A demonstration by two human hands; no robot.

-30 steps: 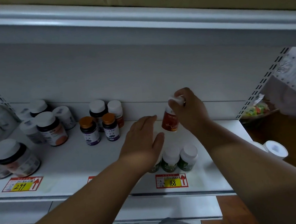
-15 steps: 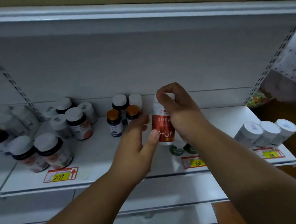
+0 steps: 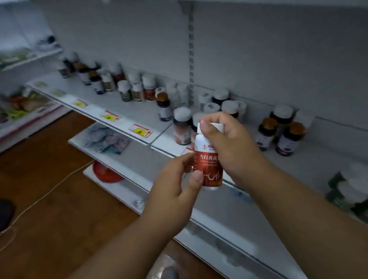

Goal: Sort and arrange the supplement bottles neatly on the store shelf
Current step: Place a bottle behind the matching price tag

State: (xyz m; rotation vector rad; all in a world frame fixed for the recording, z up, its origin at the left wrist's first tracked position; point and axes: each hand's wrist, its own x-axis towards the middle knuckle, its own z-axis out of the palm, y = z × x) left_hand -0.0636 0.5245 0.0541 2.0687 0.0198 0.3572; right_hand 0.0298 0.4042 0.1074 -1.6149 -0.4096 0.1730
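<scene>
A white bottle with a red label (image 3: 206, 162) is held upright in front of the shelf, off its surface. My right hand (image 3: 231, 148) grips it from the right, fingers curled round the cap and upper body. My left hand (image 3: 176, 185) pinches its lower part, thumb on the label. On the white shelf (image 3: 140, 114) behind stand several supplement bottles: two with orange caps and purple labels (image 3: 284, 136) to the right, white-capped ones (image 3: 183, 126) just behind my hands, and more in a row (image 3: 137, 89) running off to the left.
Green bottles with white caps (image 3: 363, 194) sit blurred at the right shelf edge. Yellow and red price tags (image 3: 140, 131) line the shelf front. A lower shelf holds packets (image 3: 105, 139) and a red object (image 3: 105, 172). A white cord (image 3: 38, 199) crosses the wooden floor.
Both hands have drawn the red-label bottle away from the shelf toward me. My view has swung left, showing the long left run of the shelf and the floor.
</scene>
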